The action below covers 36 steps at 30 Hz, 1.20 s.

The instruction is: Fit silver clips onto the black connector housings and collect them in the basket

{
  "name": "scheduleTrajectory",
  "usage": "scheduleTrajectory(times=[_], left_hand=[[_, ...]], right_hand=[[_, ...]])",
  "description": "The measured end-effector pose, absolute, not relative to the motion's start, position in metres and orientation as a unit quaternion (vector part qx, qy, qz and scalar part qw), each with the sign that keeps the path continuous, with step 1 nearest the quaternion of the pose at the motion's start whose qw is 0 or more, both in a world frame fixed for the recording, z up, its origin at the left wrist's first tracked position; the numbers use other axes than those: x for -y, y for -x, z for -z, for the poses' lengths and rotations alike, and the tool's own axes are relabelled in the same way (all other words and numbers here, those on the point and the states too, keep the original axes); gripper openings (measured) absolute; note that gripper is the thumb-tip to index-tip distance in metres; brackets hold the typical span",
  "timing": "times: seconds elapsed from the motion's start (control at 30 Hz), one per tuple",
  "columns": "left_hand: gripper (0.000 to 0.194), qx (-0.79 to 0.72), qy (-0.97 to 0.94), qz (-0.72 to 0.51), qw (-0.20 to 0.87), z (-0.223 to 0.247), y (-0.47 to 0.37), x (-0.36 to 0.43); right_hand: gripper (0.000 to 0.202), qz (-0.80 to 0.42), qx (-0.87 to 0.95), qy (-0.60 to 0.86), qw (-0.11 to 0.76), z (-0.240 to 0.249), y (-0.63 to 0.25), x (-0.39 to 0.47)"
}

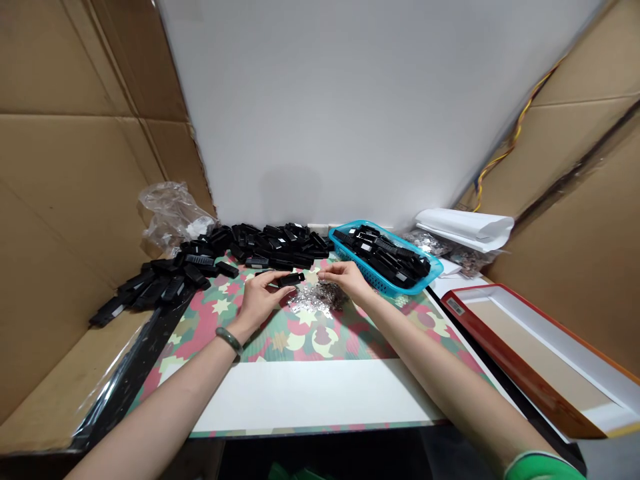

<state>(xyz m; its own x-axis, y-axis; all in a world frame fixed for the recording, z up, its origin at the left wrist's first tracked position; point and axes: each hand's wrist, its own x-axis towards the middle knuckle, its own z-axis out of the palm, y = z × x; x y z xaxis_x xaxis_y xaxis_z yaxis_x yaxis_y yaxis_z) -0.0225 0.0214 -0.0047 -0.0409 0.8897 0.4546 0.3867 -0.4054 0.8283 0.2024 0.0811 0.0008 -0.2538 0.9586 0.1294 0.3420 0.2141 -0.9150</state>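
Note:
Between the thumb and fingers of my left hand (260, 298) is a small black plastic housing (291, 279), its end pointing right. My right hand (347, 279) is pinched just to the right of that housing, apart from it. Whatever sits in the right fingertips is too small to make out. Beneath both hands a loose pile of small shiny metal pieces (316, 301) lies on the patterned sheet (280, 339).
Many black housings (165, 280) are heaped along the left and back. A blue basket (425, 283) at the back right holds more. Beside it lie a clear plastic bag (465, 259), white paper (460, 223) and an open box lid (525, 363). Cardboard walls (65, 220) flank the table.

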Motion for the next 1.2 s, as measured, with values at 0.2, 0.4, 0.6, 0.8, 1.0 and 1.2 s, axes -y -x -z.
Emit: scheduleTrajectory(times=[0.2, 0.4, 0.6, 0.8, 1.0, 1.2], left_hand=[[0.028, -0.451, -0.673, -0.559, 0.177, 0.007, 0.023, -0.022], [0.028, -0.44, -0.683, -0.55, 0.192, 0.008, 0.02, -0.02], [0.021, -0.427, -0.693, -0.551, 0.184, 0.01, 0.017, -0.018], [0.02, -0.426, -0.691, -0.553, 0.19, 0.008, 0.013, -0.015], [0.021, -0.419, -0.69, -0.565, 0.168, 0.012, 0.014, -0.015], [0.027, -0.388, -0.708, -0.574, 0.136, 0.016, 0.013, -0.017]], right_hand=[[0.032, -0.662, 0.498, 0.367, 0.423, -0.011, -0.195, -0.061], [0.025, -0.626, 0.545, 0.347, 0.438, -0.014, -0.18, -0.048], [0.033, -0.579, 0.523, 0.357, 0.513, -0.015, -0.158, -0.037], [0.042, -0.582, 0.467, 0.384, 0.544, -0.008, -0.14, -0.024], [0.034, -0.582, 0.455, 0.402, 0.541, -0.005, -0.136, -0.02], [0.041, -0.59, 0.455, 0.395, 0.537, -0.001, -0.137, -0.021]])
